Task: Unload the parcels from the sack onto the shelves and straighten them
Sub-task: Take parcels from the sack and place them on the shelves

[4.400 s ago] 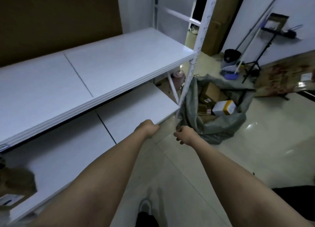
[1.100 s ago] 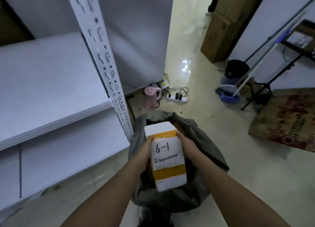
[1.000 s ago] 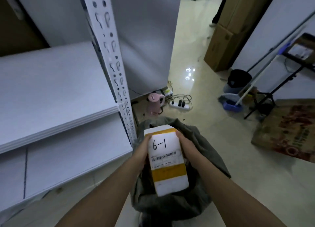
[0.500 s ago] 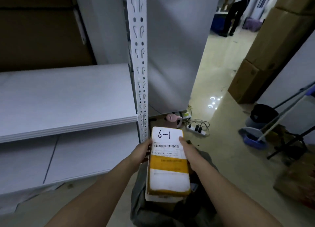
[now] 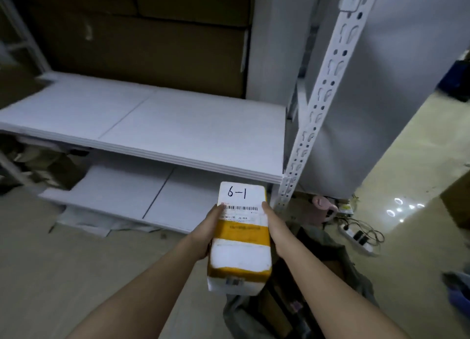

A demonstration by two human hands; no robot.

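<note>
Low in the middle of the frame, parcel clamped between left hand and right hand, above the sack at lower right. Best kept level, carried up-left onto the upper shelf, set flat, label forward, edge squared to the front lip.

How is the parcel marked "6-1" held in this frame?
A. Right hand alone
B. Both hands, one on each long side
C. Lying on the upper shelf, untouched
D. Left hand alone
B: the left hand and right hand grip opposite long sides of the parcel, held in front of the shelves.
</note>
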